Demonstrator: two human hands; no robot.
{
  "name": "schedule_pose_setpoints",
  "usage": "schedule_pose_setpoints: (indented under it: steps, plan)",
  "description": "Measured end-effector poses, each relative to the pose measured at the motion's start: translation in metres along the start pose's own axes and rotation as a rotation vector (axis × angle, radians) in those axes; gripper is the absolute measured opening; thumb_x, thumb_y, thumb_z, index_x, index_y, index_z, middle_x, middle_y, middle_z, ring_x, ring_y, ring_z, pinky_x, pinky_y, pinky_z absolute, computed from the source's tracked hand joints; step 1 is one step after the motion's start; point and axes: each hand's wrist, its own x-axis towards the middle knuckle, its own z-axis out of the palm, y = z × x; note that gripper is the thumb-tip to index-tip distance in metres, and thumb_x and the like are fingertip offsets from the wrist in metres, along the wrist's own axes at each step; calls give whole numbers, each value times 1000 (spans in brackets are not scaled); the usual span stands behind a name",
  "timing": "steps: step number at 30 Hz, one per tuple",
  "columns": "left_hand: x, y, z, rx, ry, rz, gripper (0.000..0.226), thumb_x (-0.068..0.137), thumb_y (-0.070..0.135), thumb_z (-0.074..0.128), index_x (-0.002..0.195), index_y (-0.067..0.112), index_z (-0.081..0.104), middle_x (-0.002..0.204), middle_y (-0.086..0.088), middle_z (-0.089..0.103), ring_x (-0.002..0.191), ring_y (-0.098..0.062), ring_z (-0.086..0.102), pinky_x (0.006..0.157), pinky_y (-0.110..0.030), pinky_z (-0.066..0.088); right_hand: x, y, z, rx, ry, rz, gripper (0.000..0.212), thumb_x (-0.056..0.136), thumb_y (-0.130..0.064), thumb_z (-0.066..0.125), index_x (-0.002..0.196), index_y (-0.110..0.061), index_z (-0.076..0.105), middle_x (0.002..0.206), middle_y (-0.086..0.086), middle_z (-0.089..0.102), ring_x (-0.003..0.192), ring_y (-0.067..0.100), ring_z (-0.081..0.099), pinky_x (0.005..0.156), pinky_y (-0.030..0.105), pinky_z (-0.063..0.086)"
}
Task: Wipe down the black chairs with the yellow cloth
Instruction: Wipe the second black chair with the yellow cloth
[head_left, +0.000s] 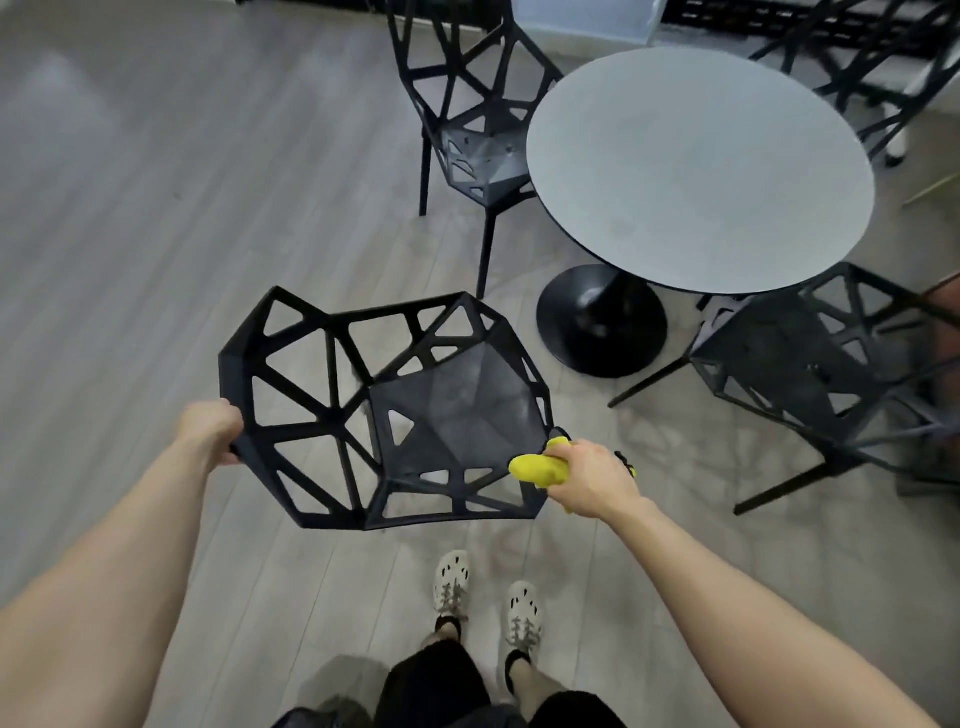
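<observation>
— How much open room is there, and where are the edges?

— The grey plank floor (130, 234) lies open to the left and toward the viewer. On the right stands the round grey surface (696, 171) on its black pedestal base (602, 322). Three black chairs ring it. The far chair (478, 161) has its seat partly under the rim, the right chair (810, 364) is just beside the near rim, and the back chair (872, 67) is cut off by the top corner.

— And the chair in hand?

— The near chair (452, 410) is left of the pedestal, apart from the surface's rim. Its backrest is toward the left and its seat toward the right. Its legs are hidden beneath it.

— The hands?

— Both bare arms reach forward. The left hand (210, 428) has its grip closed round the outer edge of the backrest frame, fingers curled under the bar. The right hand (592, 475), knuckles up, holds the yellow cloth (535, 467) bunched in a tight grip at the seat's right front corner, and the cloth touches the frame there.

— Anything lower?

— Two pale shoes (452, 579) stand on the floor, just behind the chair's near edge.
</observation>
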Motion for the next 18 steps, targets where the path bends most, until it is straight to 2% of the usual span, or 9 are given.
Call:
schedule_pose_setpoints:
  steps: [3,5,7,9,12,13,16,18]
  plan:
    - [-10,-5,-4,-85,-25,32,22,107,-1,37,106,4,58,113,-27,68,98,-49,74,48,-53,60,-4,-9,5,3,-17,-17,47,74,-36,64,121,-44,66,109,-4,67,105,26,67,87,37,56]
    - [-10,-14,-8,-172,-61,38,24,107,2,36,107,9,59,108,-23,68,90,-44,73,44,-47,62,-4,-21,9,9,-17,-27,49,74,-37,64,122,-45,66,110,-5,67,105,27,67,87,37,55]
    - [-7,-22,-15,-218,-105,33,25,109,9,36,109,13,60,108,-24,71,80,-41,73,47,-44,64,-2,-34,13,6,-22,-31,48,76,-40,64,123,-46,66,110,-5,67,105,27,66,87,36,54]
    - [-3,-33,-23,-234,-185,16,26,111,19,34,117,12,59,111,-25,76,80,-43,79,57,-47,67,1,-50,16,-2,-35,-21,47,76,-40,65,122,-46,66,109,-6,66,105,26,66,86,36,54]
    - [12,-53,-34,-256,-307,-20,39,115,35,28,139,13,49,116,-26,74,92,-48,78,77,-55,67,5,-81,25,29,-52,1,49,71,-43,61,120,-47,65,107,-9,66,103,24,66,85,38,56]
    - [19,-58,-34,-247,-326,-34,42,116,37,26,142,11,47,117,-28,73,93,-47,77,78,-55,65,7,-91,29,48,-53,6,51,70,-45,59,121,-47,65,109,-9,66,103,24,66,86,39,57]
    - [32,-48,-27,-258,-274,-75,45,117,36,28,137,3,51,117,-31,72,85,-43,74,64,-54,61,13,-119,42,66,-65,8,51,73,-47,62,124,-48,64,116,-9,65,105,25,66,89,41,57]
    - [32,-27,-23,-280,-233,-119,42,117,34,30,136,5,53,120,-30,72,91,-45,75,67,-61,62,13,-132,50,50,-113,-1,53,75,-43,66,128,-48,62,120,-9,64,111,25,65,93,41,56]
